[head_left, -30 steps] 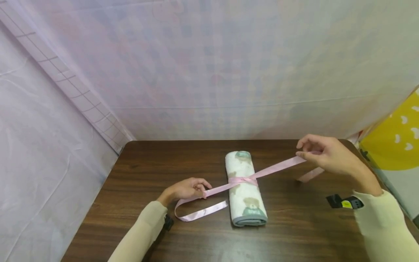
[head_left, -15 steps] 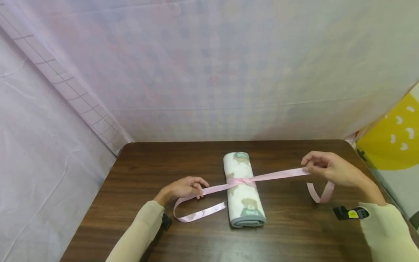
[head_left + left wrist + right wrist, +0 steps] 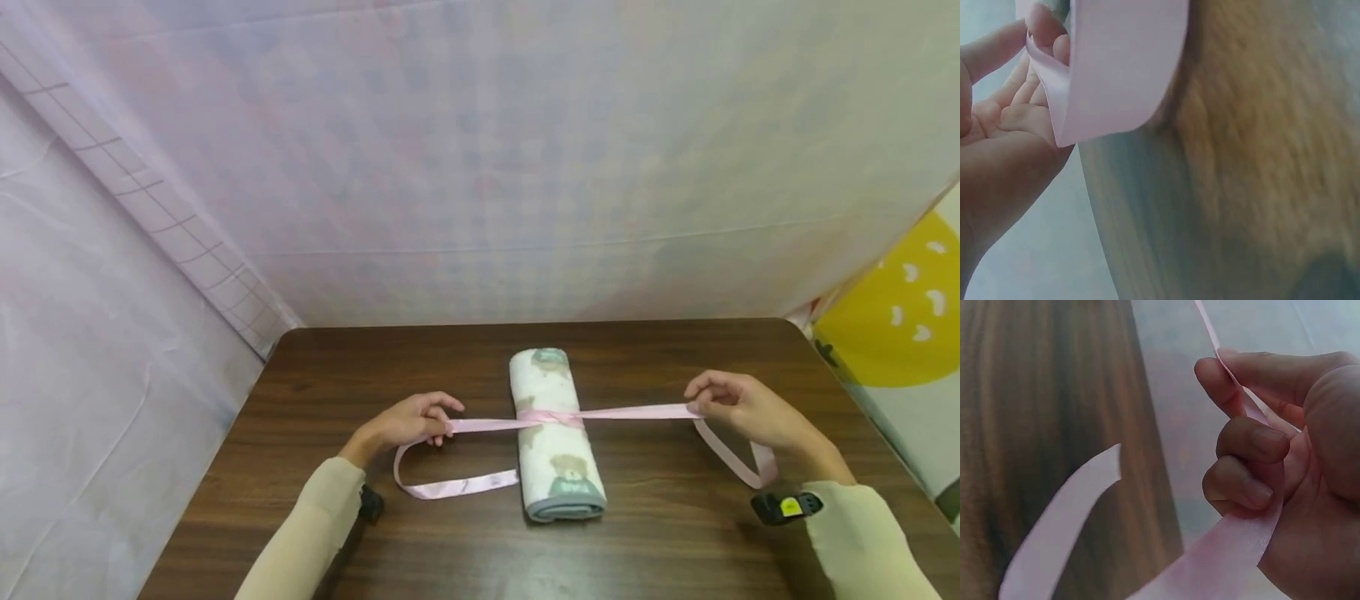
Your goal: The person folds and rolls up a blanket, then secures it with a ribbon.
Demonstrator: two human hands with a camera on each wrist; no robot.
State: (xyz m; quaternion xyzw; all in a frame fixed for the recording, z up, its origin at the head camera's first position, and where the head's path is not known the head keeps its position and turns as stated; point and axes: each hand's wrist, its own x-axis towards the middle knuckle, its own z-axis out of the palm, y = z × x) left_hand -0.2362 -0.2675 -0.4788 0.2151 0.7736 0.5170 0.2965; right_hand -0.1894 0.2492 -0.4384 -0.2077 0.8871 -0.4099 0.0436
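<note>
A rolled towel (image 3: 558, 467), white with bear prints and a grey-green edge, lies on the brown table. Pink satin ribbon (image 3: 630, 412) wraps its middle and crosses in a knot on top. To the left, my left hand (image 3: 408, 421) pinches one ribbon end between thumb and finger; the tail loops down and back toward the towel. On the other side my right hand (image 3: 750, 408) pinches the opposite end, its tail hanging in a loop below. Both stretches run nearly straight from the knot. In the right wrist view, ribbon (image 3: 1210, 562) also passes under the curled fingers.
The wooden table (image 3: 660, 533) has a far edge close to a pale hanging cloth (image 3: 480, 167). Another white sheet (image 3: 97, 333) hangs at the left. A yellow printed shape (image 3: 915, 308) shows at the right. Dark straps with devices sit at both wrists.
My right hand has come down toward the table, bringing its ribbon stretch from slanting upward to nearly level. My left hand has shifted slightly left and up, still pinching the ribbon.
</note>
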